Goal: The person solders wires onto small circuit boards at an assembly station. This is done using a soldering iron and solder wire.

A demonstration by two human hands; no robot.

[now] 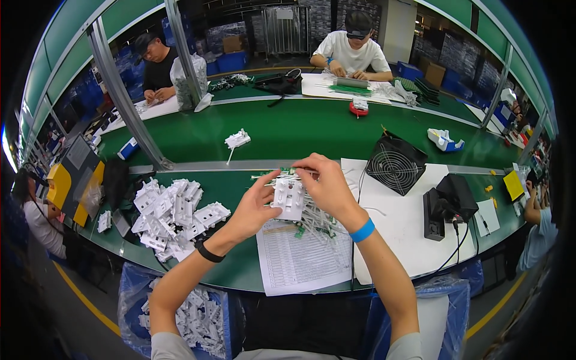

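My left hand (254,210) grips a white plastic housing (289,203) by its left side, thumb below and fingers above. At the upper edge of that housing, my right hand (330,187) is closed in a pinch. What its fingertips hold is too small to make out; white wires and bits of green show around them. Under and beside the housing lies a bundle of white wires (318,223) with small green boards on their ends. A printed paper sheet (288,270) lies beneath, nearest to me. To the left is a heap of similar white housings (174,213).
A black fan (396,163) and a black power unit (456,198) stand right on white card. A plastic-lined blue bin (133,300) of white parts sits below the table edge. Beyond the metal rail runs a green belt (288,129) carrying assembled parts; two people work across it.
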